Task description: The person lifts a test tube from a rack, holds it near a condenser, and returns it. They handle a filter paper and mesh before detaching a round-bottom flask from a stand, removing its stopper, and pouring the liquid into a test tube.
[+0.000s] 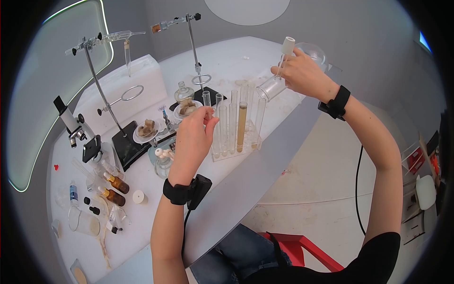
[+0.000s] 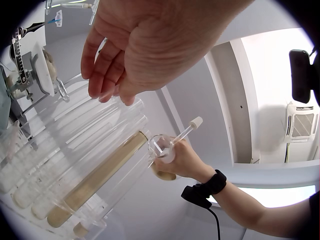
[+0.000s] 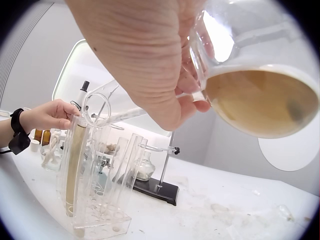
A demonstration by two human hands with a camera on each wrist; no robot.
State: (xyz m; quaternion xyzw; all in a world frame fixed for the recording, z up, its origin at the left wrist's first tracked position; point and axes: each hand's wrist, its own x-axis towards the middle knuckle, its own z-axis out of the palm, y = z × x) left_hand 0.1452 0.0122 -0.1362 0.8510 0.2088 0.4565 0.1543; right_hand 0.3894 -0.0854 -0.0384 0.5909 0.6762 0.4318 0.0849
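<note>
My right hand [image 1: 306,75] grips a round-bottomed glass distilling flask [image 1: 271,88] by its neck. A white stopper [image 1: 288,45] caps its side arm. In the right wrist view, brownish liquid [image 3: 265,100] lies in the bulb. The flask is tilted, its mouth close over the test tubes. A clear rack [image 1: 222,157] holds several upright test tubes; one tall tube [image 1: 241,128] is filled nearly to its rim with brown liquid. Beside the tube tops is my left hand [image 1: 193,139], fingers loosely bent and thumb apart, with nothing visibly gripped.
Two metal stands with black bases [image 1: 130,146] carry glassware behind the rack. Small dishes [image 1: 146,131] hold brown lumps. A microscope [image 1: 71,118], amber dropper bottles [image 1: 116,183], a white stopper and a beaker [image 1: 84,222] stand at left. The table's near edge [image 1: 265,180] runs below the rack.
</note>
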